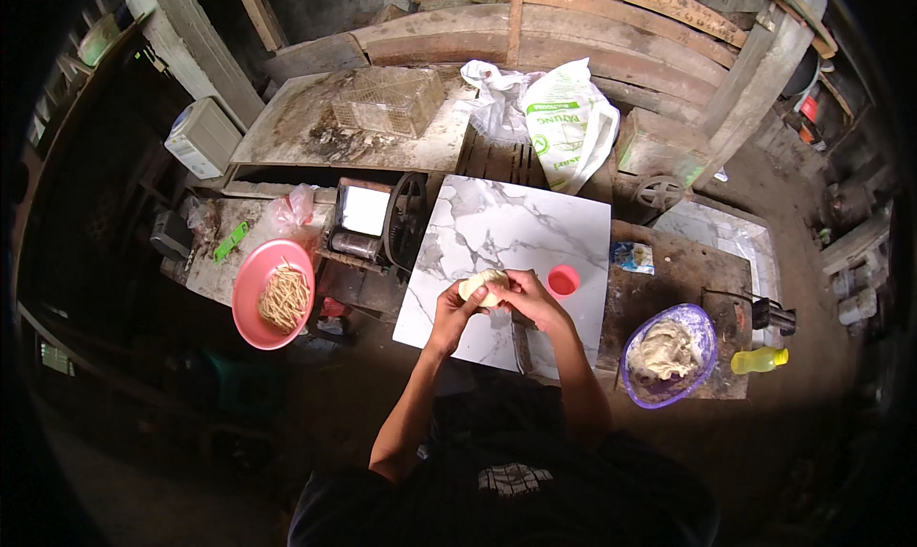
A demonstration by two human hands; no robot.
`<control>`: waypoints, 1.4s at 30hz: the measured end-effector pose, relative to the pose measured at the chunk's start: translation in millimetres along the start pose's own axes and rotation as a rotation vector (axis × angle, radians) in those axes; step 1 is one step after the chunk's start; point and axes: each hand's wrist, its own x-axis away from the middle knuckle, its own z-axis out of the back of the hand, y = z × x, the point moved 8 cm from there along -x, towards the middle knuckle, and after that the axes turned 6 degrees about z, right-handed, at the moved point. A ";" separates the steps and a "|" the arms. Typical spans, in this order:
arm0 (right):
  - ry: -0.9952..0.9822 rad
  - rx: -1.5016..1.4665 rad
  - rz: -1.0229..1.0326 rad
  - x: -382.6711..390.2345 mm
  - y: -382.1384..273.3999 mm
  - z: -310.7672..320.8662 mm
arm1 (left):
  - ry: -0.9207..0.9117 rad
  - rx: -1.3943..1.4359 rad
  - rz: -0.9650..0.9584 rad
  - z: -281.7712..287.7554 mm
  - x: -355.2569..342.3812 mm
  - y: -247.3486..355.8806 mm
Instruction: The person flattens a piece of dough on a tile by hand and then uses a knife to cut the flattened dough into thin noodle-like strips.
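Observation:
Both hands hold a pale lump of dough above a white marbled board. My left hand grips its left and lower side. My right hand has its fingers pressed on the right side of the lump. A pink cup stands on the board just right of my right hand. Farther right, a purple-rimmed basin holds a larger mass of dough. At the left, a pink bowl holds several pale thin strips.
A hand-cranked roller machine stands left of the board. Behind are white sacks, a wire cage and a white container. Right are a blue packet, a yellow bottle and a dark tool. Green plastic lies left.

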 end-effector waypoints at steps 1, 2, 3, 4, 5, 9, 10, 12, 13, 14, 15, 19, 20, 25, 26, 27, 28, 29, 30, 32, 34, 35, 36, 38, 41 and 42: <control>0.039 -0.056 0.078 1.1 -9.3 -1.4 | 0.001 -0.054 -0.028 -0.1 0.6 2.5; 0.071 -0.062 0.092 2.7 -10.1 -1.0 | 0.012 -0.072 -0.027 1.2 2.4 3.7; 0.106 -0.067 0.103 5.4 -10.0 0.7 | 0.019 -0.088 -0.026 1.4 3.6 4.4; 0.139 -0.071 0.115 7.0 -10.8 3.2 | 0.024 -0.106 -0.026 1.5 4.1 5.6; 0.143 -0.040 0.106 8.2 -12.3 5.2 | 0.038 -0.122 -0.023 2.3 5.4 7.0; 0.227 -0.026 0.055 15.1 -7.5 13.1 | 0.051 -0.081 0.027 1.9 12.6 7.9; 0.233 -0.048 0.053 16.0 -8.3 13.0 | 0.054 -0.069 0.034 2.8 13.4 8.2; 0.230 -0.105 0.039 15.0 -7.5 13.4 | 0.058 -0.054 0.032 4.7 14.7 7.5; 0.221 -0.141 0.027 13.9 -5.7 13.9 | 0.059 -0.043 0.025 5.3 14.3 7.7; 0.213 -0.176 0.014 13.2 -4.3 13.7 | 0.059 -0.025 0.010 5.8 13.4 7.5; 0.195 -0.166 0.015 12.0 -5.3 12.9 | 0.064 -0.011 -0.001 6.7 11.4 7.8; 0.159 -0.174 0.079 7.1 -18.4 5.8 | 0.077 0.025 -0.018 10.4 9.4 8.8; 0.159 -0.187 0.111 5.9 -24.0 4.1 | 0.065 0.033 -0.021 9.0 8.8 11.6; 0.170 -0.090 0.103 -1.3 -21.8 6.1 | 0.103 -0.067 -0.081 10.7 5.5 26.4; 0.208 -0.081 0.126 -1.8 -22.7 8.0 | 0.121 -0.089 -0.091 11.3 6.0 29.7; 0.248 -0.071 0.149 -1.2 -25.4 10.9 | 0.136 -0.087 -0.097 12.5 7.5 34.7; 0.276 -0.095 0.146 0.9 -27.1 13.4 | 0.152 -0.084 -0.103 15.2 8.3 38.0; 0.302 -0.120 0.142 4.3 -30.4 15.8 | 0.152 -0.082 -0.113 19.3 7.9 37.7; 0.329 -0.146 0.137 7.5 -32.1 18.3 | 0.152 -0.057 -0.089 17.4 7.2 37.6; 0.340 -0.228 0.151 7.3 -30.2 21.0 | 0.153 -0.006 -0.041 12.4 5.1 39.6; 0.357 -0.326 0.160 7.1 -35.5 20.6 | 0.052 0.150 0.036 6.0 1.6 34.5; 0.366 -0.394 0.156 8.8 -39.4 18.6 | -0.001 0.195 0.052 -1.1 1.6 34.5; 0.372 -0.463 0.149 11.6 -44.5 14.6 | -0.049 0.242 0.069 -7.1 2.6 33.2; 0.368 -0.486 0.168 12.8 -44.3 12.4 | -0.018 0.226 0.063 -5.5 0.8 24.5; 0.349 -0.338 0.230 13.2 -41.4 17.0 | 0.077 0.150 -0.005 -2.5 -2.4 25.1; 0.351 -0.285 0.221 16.5 -43.5 16.6 | 0.102 0.154 -0.019 0.5 -1.4 25.0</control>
